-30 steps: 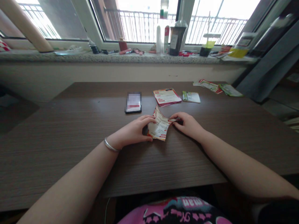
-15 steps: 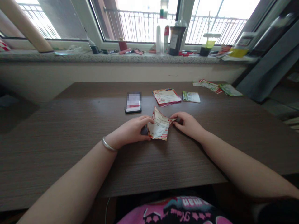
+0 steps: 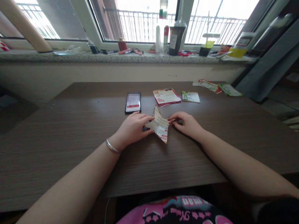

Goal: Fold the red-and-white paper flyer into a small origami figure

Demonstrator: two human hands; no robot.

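Note:
A folded printed leaflet [image 3: 160, 125], white with red and orange marks, lies on the brown wooden table [image 3: 70, 130] between my two hands. My left hand [image 3: 132, 128], with a silver bangle at the wrist, presses its fingers closed on the leaflet's left side. My right hand [image 3: 187, 123] pinches the leaflet's right corner. The paper now forms a pointed shape with one tip up and one tip down.
A black phone [image 3: 133, 105] lies just beyond my left hand. A stack of red leaflets [image 3: 166, 96] and a green one [image 3: 191, 96] sit farther back, more leaflets [image 3: 210, 85] at the far right. Bottles and cups [image 3: 176, 35] crowd the stone windowsill.
My left hand has slid forward and up over the leaflet's left side. The paper has been drawn flatter into a narrower, pointed shape. My right hand has barely moved.

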